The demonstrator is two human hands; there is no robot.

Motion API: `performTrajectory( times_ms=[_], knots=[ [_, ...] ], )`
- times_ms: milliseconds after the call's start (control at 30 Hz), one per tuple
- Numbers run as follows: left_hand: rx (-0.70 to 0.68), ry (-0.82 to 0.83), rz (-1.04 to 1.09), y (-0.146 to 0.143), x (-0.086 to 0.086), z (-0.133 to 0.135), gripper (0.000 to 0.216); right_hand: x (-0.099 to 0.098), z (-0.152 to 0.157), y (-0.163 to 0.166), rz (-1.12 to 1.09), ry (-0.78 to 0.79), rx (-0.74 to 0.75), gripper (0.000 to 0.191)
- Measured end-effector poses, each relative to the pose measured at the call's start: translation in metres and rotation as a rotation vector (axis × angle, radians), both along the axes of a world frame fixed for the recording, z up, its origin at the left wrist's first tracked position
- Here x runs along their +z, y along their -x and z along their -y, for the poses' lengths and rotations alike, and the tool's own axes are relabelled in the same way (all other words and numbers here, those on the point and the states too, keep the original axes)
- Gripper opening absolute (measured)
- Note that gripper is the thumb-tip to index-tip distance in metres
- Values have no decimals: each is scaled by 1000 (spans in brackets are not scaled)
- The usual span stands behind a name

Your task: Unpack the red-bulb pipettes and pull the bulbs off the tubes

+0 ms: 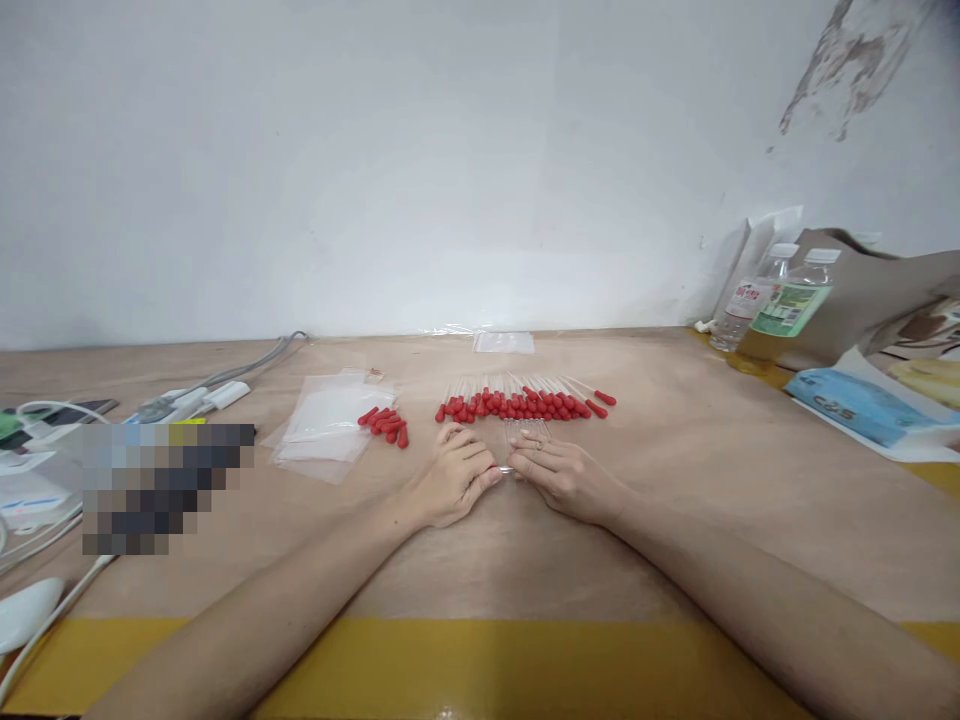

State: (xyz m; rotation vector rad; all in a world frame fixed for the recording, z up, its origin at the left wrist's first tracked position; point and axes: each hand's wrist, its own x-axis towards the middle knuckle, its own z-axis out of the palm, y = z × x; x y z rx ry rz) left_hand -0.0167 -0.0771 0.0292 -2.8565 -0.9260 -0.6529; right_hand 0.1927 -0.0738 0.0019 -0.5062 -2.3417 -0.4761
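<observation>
1. Bulbs (536, 405), centre: smooth, rubber-like.
2. Tubes (527, 428), centre: clear, glossy, glass-like.
3. Bags (322, 412), left of centre: thin, translucent plastic.
4. Bottles (791, 306), right: clear, glossy plastic.
5. Wall (375, 150), top: matt; rough, upper right.

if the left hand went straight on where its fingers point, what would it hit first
Most likely the right hand, just across from the left hand, with a clear tube spanning the gap between them; depth is hard to judge from one view.
</observation>
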Motion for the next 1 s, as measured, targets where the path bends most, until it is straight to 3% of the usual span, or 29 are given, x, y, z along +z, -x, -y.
performTrajectory(
  times_ms=[333, 500, 667, 867, 1000],
  knots=[
    [-10, 93, 56, 10, -3, 0, 31, 1, 1, -12, 3, -8, 39, 30],
    [314, 140, 213, 36, 8, -8, 34, 9, -9, -34, -243, 146, -298, 25],
    [551, 156, 412, 72, 26, -35, 28, 11, -15, -42, -240, 354, -569, 25],
    [827, 115, 339, 120, 22, -66, 36, 9, -12, -37, -232, 550, -666, 18],
    [863, 167, 337, 126, 13, -74, 41, 7, -12, -32, -229, 592, -634, 15]
  ],
)
